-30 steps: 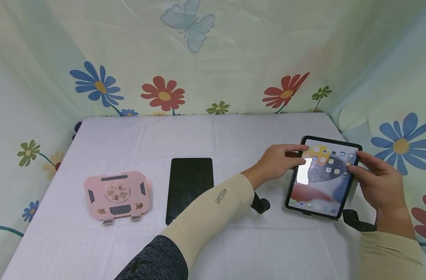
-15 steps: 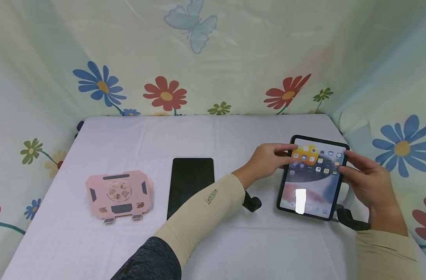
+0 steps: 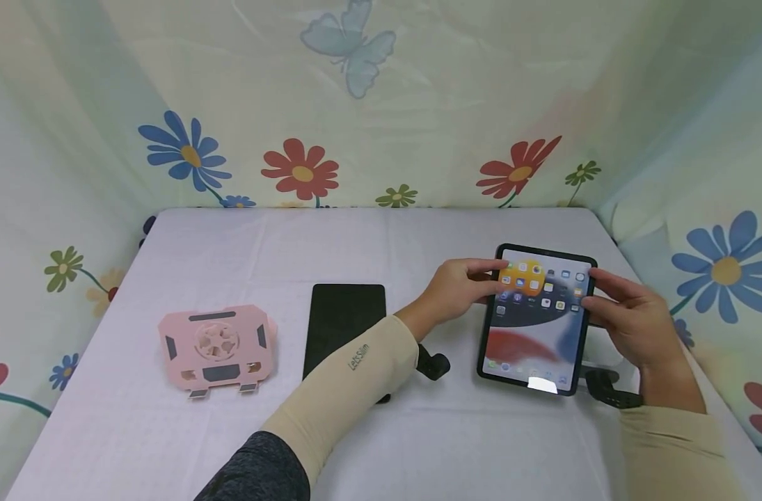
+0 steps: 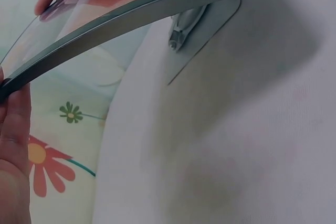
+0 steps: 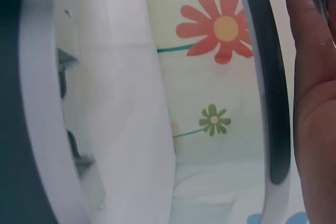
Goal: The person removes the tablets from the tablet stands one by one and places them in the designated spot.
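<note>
A tablet [image 3: 537,334] in a black frame, its screen lit with app icons, is at the right of the table in the head view. My left hand [image 3: 452,289] pinches its upper left edge. On the opposite edge, my right hand [image 3: 637,320] pinches it between thumb and fingers. The left wrist view shows the tablet [image 4: 131,6] raised above the cloth, casting a shadow. Below it there stands a pale hinged support [image 4: 186,30], mostly hidden; whether they touch I cannot tell.
On the white-covered table [image 3: 418,243], a black tablet [image 3: 343,320] lies flat, partly behind my left forearm. Further left lies a pink tablet case [image 3: 218,348] with a round pierced disc. A whitish rounded object [image 3: 601,349] sits beside the held tablet. Flowered curtains [image 3: 393,139] surround the table.
Both hands have moved left with the lit tablet. More of the whitish object at its right now shows. The glare on the screen has slid to its bottom edge.
</note>
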### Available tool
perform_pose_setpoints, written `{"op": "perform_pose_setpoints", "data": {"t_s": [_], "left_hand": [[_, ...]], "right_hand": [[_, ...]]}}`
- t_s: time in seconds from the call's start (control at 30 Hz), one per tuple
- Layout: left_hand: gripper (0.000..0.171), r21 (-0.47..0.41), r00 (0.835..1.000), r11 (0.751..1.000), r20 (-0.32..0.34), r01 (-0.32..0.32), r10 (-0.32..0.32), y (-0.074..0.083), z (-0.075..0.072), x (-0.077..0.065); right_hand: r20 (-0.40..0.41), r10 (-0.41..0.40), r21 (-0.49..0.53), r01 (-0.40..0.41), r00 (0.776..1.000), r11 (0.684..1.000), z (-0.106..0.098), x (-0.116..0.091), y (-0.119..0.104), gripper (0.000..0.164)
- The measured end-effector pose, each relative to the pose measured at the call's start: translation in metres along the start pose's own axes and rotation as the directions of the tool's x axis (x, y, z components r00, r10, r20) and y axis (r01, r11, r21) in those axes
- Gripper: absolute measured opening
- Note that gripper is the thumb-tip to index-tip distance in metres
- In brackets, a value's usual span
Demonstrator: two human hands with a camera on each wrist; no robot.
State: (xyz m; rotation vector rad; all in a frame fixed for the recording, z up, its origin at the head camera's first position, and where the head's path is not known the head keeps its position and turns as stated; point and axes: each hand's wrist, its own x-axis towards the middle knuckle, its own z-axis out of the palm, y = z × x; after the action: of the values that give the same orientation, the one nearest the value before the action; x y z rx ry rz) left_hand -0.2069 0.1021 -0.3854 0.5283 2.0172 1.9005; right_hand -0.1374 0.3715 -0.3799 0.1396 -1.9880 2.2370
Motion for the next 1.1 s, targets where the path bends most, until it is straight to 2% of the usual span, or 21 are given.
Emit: {"op": "perform_pose_setpoints", "data": {"t_s": [0.3, 0.57, 0.77, 0.9, 1.1], "left_hand": [[0.039, -0.040, 0.999, 0.999, -0.021, 0.028, -0.029, -0.006, -0.011, -0.005], [0.039, -0.044, 0.999, 0.999, -0.031, 0.026, -0.028, -0.009, -0.021, -0.010], [0.038, -0.040, 0.998, 0.999, -0.051, 0.021, -0.023, -0.011, -0.032, -0.013], [0.038, -0.048, 0.998, 0.999, -0.058, 0.025, -0.028, -0.015, -0.039, -0.016], [0.038, -0.070, 0.996, 0.997, -0.070, 0.046, -0.051, -0.019, -0.046, -0.020]], "right_hand": [[-0.019, 0.018, -0.054, -0.019, 1.000, 0.998, 0.013, 0.002, 0.005, 0.048], [-0.042, 0.041, -0.100, -0.045, 0.998, 0.994, 0.024, 0.004, 0.006, 0.048], [-0.028, 0.051, -0.191, -0.055, 0.998, 0.980, 0.035, 0.007, 0.005, 0.051], [-0.048, 0.090, -0.260, -0.099, 0.995, 0.960, 0.044, 0.010, 0.005, 0.054], [-0.080, 0.129, -0.435, -0.151, 0.988, 0.888, 0.055, 0.013, 0.004, 0.058]]}}
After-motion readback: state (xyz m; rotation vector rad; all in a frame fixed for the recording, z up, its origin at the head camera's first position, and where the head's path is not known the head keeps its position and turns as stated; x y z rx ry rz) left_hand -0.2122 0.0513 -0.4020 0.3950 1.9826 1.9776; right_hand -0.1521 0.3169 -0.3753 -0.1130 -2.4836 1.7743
